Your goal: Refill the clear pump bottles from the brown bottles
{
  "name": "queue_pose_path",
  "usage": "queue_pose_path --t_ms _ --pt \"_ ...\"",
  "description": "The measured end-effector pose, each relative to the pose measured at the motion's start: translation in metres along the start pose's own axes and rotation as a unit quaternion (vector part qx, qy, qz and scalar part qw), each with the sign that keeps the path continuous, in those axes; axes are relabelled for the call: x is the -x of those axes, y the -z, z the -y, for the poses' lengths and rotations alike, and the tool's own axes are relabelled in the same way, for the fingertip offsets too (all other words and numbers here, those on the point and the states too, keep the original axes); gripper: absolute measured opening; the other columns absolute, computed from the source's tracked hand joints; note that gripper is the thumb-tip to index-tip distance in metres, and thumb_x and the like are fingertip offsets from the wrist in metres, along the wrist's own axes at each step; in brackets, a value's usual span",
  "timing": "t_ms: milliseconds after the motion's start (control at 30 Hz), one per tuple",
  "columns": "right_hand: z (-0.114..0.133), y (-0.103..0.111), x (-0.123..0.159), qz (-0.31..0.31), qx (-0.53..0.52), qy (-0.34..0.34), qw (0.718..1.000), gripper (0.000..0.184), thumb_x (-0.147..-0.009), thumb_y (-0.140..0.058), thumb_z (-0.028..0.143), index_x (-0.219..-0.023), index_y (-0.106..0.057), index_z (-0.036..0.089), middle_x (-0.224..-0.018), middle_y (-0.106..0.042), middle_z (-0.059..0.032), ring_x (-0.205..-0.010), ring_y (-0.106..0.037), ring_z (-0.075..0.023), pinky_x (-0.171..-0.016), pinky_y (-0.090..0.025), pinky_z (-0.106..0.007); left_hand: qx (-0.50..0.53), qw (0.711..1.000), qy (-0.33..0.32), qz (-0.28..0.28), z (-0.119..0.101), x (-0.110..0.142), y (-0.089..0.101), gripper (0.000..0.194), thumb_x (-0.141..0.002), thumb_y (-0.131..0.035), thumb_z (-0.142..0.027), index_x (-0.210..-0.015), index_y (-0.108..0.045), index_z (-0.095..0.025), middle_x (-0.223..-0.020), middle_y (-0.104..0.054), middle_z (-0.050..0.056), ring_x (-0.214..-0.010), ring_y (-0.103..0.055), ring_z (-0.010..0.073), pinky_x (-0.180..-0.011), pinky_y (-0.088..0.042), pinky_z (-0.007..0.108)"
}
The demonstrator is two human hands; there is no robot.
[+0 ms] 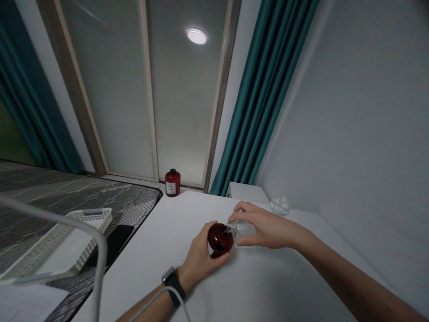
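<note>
Our left hand (pixel 197 255) wraps a dark red bottle (pixel 219 239), tipped onto its side, its neck meeting a clear container (pixel 245 233) that our right hand (pixel 266 228) grips from above, curled around it. Both reach in over a white table (pixel 161 264); a second red bottle (pixel 172 182) stands upright beyond its far edge, near a teal curtain (pixel 264 98).
</note>
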State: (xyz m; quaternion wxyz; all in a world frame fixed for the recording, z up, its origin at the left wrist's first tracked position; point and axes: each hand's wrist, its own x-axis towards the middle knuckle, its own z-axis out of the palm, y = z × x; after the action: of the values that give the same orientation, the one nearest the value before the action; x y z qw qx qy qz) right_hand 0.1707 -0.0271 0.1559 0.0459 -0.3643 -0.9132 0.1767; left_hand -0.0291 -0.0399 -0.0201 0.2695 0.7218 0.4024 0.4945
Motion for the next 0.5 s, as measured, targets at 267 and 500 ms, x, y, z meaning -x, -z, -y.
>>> queue_pose_path --t_ms 267,500 --pt "0.0022 0.0001 0.0000 -0.003 0.014 -0.004 1.000 0.044 -0.081 -0.076 0.033 -0.122 -0.062 0.025 -0.120 -0.054 -0.0078 -0.115 -0.053 -0.0249 -0.101 -0.044 -0.040 0.002 1.000 0.001 0.000 0.0017 -0.0005 -0.0001 0.072 -0.070 -0.076 -0.023 -0.132 -0.040 -0.020 -0.128 -0.060 0.011 -0.116 -0.061 0.0277 -0.102 -0.049 0.043" --pt "0.0009 -0.0015 -0.0001 -0.015 0.035 0.008 0.999 0.044 -0.081 -0.076 0.032 -0.121 -0.063 0.024 -0.120 -0.054 -0.0088 -0.115 -0.053 -0.0251 -0.100 -0.045 -0.041 0.004 1.000 0.014 -0.001 -0.0011 -0.0011 -0.0003 0.071 -0.070 -0.075 -0.025 -0.132 -0.040 -0.019 -0.130 -0.059 0.013 -0.118 -0.061 0.0293 -0.102 -0.049 0.044"
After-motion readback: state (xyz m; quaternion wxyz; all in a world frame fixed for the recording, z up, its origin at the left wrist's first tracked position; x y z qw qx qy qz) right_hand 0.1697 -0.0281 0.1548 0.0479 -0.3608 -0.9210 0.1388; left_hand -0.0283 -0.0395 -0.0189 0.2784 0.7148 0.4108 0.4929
